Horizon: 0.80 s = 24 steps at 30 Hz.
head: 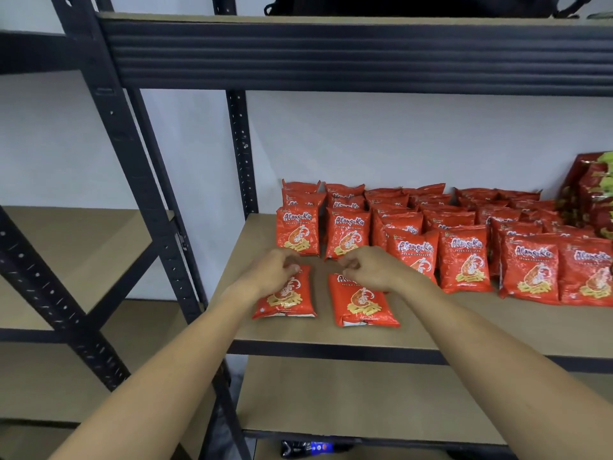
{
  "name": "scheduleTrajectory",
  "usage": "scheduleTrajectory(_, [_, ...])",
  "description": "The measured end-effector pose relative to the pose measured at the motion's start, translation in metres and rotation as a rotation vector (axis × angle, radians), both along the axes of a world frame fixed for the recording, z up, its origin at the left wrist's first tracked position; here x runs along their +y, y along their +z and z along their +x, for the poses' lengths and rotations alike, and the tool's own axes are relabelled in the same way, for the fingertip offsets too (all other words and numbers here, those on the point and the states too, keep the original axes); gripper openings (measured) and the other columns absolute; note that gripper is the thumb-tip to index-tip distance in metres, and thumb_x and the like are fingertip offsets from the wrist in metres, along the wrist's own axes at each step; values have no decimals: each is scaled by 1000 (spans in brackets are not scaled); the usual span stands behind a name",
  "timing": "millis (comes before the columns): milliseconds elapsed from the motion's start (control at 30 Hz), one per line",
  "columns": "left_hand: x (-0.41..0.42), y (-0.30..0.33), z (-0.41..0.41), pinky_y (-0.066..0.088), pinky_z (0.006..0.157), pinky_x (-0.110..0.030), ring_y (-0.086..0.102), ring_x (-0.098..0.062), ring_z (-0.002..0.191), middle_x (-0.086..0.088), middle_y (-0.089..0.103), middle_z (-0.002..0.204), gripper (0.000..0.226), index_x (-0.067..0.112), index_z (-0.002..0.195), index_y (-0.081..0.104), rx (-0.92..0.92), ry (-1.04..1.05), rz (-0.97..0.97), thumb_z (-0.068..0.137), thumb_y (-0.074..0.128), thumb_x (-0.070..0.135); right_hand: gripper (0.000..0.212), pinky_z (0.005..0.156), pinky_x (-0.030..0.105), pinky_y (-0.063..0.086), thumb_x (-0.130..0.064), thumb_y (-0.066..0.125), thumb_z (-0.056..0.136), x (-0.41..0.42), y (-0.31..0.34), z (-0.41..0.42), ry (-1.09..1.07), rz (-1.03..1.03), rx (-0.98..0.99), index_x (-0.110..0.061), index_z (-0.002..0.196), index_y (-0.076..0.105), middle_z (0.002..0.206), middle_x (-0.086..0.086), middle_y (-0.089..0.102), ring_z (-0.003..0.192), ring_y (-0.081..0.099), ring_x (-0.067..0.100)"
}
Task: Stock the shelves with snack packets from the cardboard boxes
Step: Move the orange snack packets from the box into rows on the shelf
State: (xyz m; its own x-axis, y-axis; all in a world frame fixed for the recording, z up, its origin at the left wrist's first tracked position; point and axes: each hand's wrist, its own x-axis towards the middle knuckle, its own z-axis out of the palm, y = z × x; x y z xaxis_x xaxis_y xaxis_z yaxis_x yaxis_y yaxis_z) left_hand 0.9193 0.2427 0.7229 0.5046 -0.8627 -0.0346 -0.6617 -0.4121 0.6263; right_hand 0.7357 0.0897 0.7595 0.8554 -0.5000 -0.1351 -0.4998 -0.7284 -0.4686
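Left hand (pixel 270 272) and right hand (pixel 371 267) reach over the shelf (pixel 464 322), each with curled fingers pinching the top edge of a red packet; left packet (pixel 287 298) and right packet (pixel 363 305) lie flat, label up, near the shelf's front edge, just apart from each other; both forearms cross the front rail from below. Behind the hands, rows (pixel 414 227) of identical red prawn-cracker packets stand upright, filling the shelf from mid-left to the right; the nearest standing packets are just beyond the fingertips, so the flat pair sits between the front edge and the standing rows. At far right, larger red-and-green bags (pixel 593 197) stand against the wall. Black perforated uprights (pixel 240 144) frame the bay; a ribbed black beam (pixel 331 51) of the upper shelf spans overhead. To the left, a second rack (pixel 83 247) carries bare brown boards. Below, a lower shelf (pixel 365 400) shows, and under it a dark object (pixel 311 448), too small to identify.
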Motion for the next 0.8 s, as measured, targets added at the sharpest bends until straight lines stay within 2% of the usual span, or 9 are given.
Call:
scheduleTrajectory(67, [1,1,3,55,89,-31,64,-12,110,7,62,129,44,28,134,56,12,-31,28,93,65,41,53,102,27,42,-34,72,91,-8,1,-1,35,37,61,-19,139,56,140,3,58,126,56,18])
scheduleTrajectory(167, [9,-1,2,50,92,-26,61,-7,111,10,59,132,60,33,140,49,22,-149,96,85,72,45,78,114,33,36,-42,80,82,-16,3,-6,119,111,204,-25,149,43,155,-1,41,140,42,19])
scheduleTrajectory(300, [17,-6,7,48,103,-34,56,-7,119,9,54,138,79,33,146,40,17,-227,144,78,78,48,94,116,35,36,-42,84,77,-21,0,-6,214,71,302,-29,154,32,158,-4,36,142,39,18])
scheduleTrajectory(433, [21,-3,15,47,106,-40,53,-6,124,14,51,140,93,38,148,36,53,-273,212,69,80,60,97,112,34,40,-40,86,74,-23,-11,-3,222,50,292,-31,154,33,153,-4,43,135,46,18])
scheduleTrajectory(633, [12,-4,9,48,105,-39,53,-2,121,19,51,137,87,44,142,41,-16,-211,131,67,82,60,89,111,27,38,-37,88,71,-25,-22,-5,236,-43,85,-23,148,45,148,-4,50,134,49,14])
scheduleTrajectory(700, [11,-5,1,43,109,-35,48,-1,122,21,46,137,86,44,143,38,-78,-165,44,70,82,54,86,111,31,39,-39,87,73,-24,-24,-5,229,-111,12,-25,147,47,148,-5,51,135,48,15])
scheduleTrajectory(800, [9,-8,-5,36,112,-35,39,-10,133,9,38,146,92,35,151,31,-224,-45,-67,75,82,46,83,113,41,36,-48,81,76,-25,-28,-4,193,-301,-56,-29,148,44,149,-2,48,137,40,20])
